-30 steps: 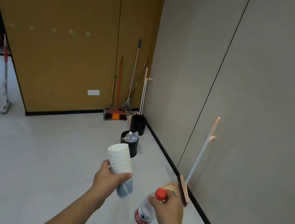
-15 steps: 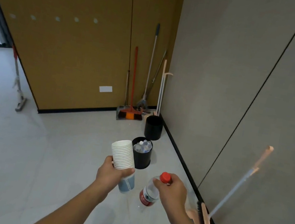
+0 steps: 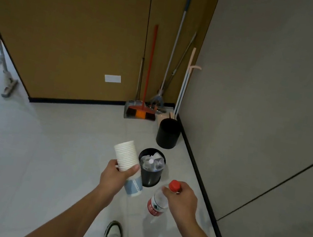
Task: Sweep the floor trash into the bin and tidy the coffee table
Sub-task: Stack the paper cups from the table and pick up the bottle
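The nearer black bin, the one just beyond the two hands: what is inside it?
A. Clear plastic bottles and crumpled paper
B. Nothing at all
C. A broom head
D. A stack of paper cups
A: the nearer black bin is open on top, and clear plastic bottles and pale crumpled paper show inside.

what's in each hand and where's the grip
The left hand grips a stack of paper cups around its lower half. The right hand holds a water bottle at the neck, just under the red cap.
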